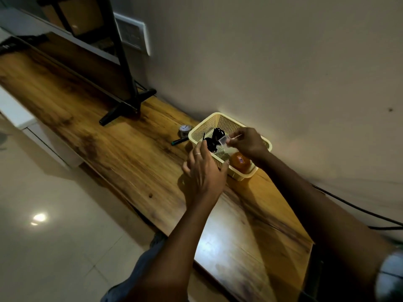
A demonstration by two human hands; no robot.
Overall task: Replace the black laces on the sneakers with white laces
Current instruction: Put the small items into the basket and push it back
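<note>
left hand: fingers spread wide, stretched over basket near edge | right hand: small clear packet pinched above basket | black laces: bundled in basket, by table's wall edge

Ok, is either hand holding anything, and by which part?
The right hand pinches a small clear packet by its upper edge over the basket. The left hand holds nothing.

- Two hands: the left hand and the right hand.
- One cream plastic basket on the tabletop.
- One bundle of black laces in the basket.
- One small clear packet.
- One orange round item.
- One tape roll.
- One pen-like item.
- One TV stand foot.
</note>
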